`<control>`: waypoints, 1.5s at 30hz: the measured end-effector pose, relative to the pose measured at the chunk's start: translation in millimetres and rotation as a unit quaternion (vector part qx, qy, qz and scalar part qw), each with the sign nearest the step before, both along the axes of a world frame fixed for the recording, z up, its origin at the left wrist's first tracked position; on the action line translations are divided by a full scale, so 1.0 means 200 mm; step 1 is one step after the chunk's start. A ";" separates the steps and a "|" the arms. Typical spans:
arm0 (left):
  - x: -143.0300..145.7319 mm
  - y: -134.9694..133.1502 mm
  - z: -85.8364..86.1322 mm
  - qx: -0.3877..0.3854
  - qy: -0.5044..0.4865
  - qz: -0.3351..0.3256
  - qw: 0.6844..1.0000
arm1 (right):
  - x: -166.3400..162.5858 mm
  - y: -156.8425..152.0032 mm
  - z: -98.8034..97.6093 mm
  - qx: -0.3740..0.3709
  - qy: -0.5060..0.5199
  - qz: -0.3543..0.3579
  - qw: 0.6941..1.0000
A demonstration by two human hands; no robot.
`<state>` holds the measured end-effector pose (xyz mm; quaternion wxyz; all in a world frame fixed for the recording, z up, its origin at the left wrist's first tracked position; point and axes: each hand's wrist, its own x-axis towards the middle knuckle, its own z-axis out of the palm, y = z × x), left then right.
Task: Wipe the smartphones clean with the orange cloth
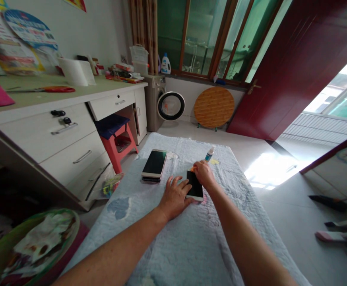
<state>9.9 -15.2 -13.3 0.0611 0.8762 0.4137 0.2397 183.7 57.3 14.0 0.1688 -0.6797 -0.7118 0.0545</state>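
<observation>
A white-framed smartphone (195, 186) with a dark screen lies face up on the cloth-covered table (176, 246). My left hand (175, 197) holds it at the left and lower edges, with the fingertips over the screen's side and the thumb by the bottom. At the phone's upper end, my right hand (203, 173) is closed on a small orange cloth (192, 169), mostly hidden under the fingers, and presses on the screen. Just beyond stands a small spray bottle (209, 154) with a blue label. To the left lies a stack of phones (154, 163), the top one gold-framed with a black screen.
A waste bin (77, 234) with crumpled paper stands at the lower left. Along the left runs a desk (107, 92) with drawers, and a red stool (118, 139) is tucked under it. Farther back are a washing machine (154, 103) with its door open and a round wooden board (214, 107).
</observation>
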 end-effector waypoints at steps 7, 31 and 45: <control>0.00 0.00 0.02 -0.004 0.006 -0.015 1.000 | -0.13 0.01 -0.03 0.006 0.026 0.046 0.999; -0.02 0.03 0.00 -0.073 -0.012 -0.002 0.997 | 0.12 -0.40 0.07 -0.082 0.095 0.141 0.982; -0.04 0.07 0.00 -0.103 -0.025 -0.019 0.994 | -0.14 -0.53 0.00 0.005 0.031 0.173 0.984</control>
